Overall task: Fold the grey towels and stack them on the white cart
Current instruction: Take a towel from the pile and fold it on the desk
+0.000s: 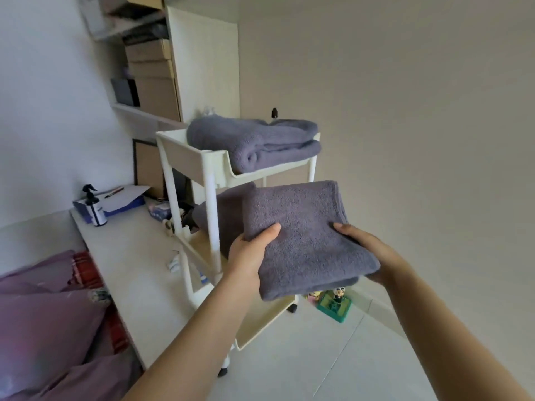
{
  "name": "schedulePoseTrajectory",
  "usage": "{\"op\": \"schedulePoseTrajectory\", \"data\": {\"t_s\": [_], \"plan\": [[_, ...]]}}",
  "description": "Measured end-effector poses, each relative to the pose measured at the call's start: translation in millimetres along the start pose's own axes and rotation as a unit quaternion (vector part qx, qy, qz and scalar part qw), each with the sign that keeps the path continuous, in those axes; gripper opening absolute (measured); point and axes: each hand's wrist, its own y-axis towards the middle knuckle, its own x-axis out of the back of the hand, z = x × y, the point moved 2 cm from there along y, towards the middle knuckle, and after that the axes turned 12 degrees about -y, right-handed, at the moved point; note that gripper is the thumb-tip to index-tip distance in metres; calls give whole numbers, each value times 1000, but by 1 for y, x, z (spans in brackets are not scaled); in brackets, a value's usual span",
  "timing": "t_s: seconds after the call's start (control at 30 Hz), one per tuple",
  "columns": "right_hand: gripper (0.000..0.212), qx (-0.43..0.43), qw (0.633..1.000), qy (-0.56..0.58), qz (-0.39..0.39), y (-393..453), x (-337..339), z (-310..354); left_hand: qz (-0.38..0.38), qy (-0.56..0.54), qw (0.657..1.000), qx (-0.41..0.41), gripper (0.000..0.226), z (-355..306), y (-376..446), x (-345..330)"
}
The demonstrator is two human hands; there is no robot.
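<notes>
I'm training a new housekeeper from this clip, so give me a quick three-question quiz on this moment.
1. True or false: the folded grey towel held by the left hand and the right hand already lies on the white cart.
2. Where does the grey towel stack sit? A) top tray B) bottom tray C) floor
3. Fill in: on the low white table left of the cart stands a black-topped ____ bottle.

Key
1. False: it is held in the air, in front of the cart.
2. A
3. spray
</notes>
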Motion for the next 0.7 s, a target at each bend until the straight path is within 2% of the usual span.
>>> {"op": "schedulePoseTrajectory", "data": {"t_s": [0.07, 0.17, 0.27, 0.4, 0.47, 0.53, 0.57, 0.6, 0.7], "plan": [[70, 12, 999, -35, 32, 16, 2, 21, -38, -46, 998, -7, 50, -8, 9, -3], [56, 10, 994, -71, 76, 34, 3, 36, -73, -98, 992, -19, 47, -12, 17, -5], [53, -21, 990, -92, 104, 46, 10, 39, -91, -137, 986, -39, 43, -7, 24, -7], [63, -24, 989, -69, 128, 54, 16, 36, -109, -167, 978, -56, 36, -1, 32, -2], [61, -2, 990, -57, 131, 61, 13, 34, -80, -182, 978, -59, 55, 1, 40, 3], [44, 47, 992, -31, 113, 66, 8, 38, -51, -190, 979, -57, 91, -3, 47, 2], [37, 73, 992, -14, 103, 70, 7, 40, -47, -188, 979, -62, 97, -4, 52, 0], [35, 95, 991, 4, 93, 74, 7, 42, -49, -186, 979, -70, 91, -8, 53, -4], [39, 103, 991, 61, 56, 88, 9, 34, -54, -244, 966, -70, 33, -17, 58, -13]]}}
